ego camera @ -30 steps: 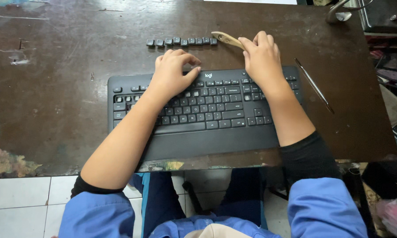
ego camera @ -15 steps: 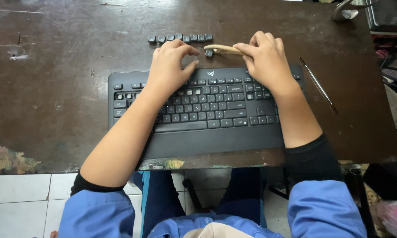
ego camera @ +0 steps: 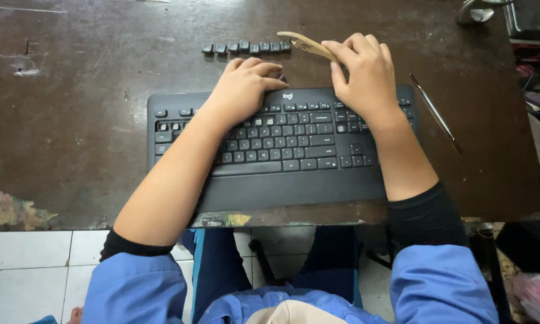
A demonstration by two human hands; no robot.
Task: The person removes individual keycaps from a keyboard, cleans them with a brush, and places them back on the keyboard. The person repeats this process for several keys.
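A black keyboard [ego camera: 294,144] lies on a worn dark wooden table [ego camera: 90,120]. My left hand [ego camera: 243,90] rests on its upper middle rows, fingers curled toward a small dark keycap at the keyboard's top edge. My right hand [ego camera: 366,75] hovers over the upper right of the keyboard and grips a tan wooden tool [ego camera: 303,43], whose tip points left toward a row of removed black keycaps [ego camera: 246,47] lined up on the table behind the keyboard.
A thin metal rod [ego camera: 435,113] lies on the table to the right of the keyboard. A metal object [ego camera: 477,11] and a dark box [ego camera: 531,18] sit at the far right corner. White floor tiles show below the table edge.
My right hand has lifted the wooden tool up and back from the keyboard's top edge toward the keycap row. My left hand has stayed on the upper keys.
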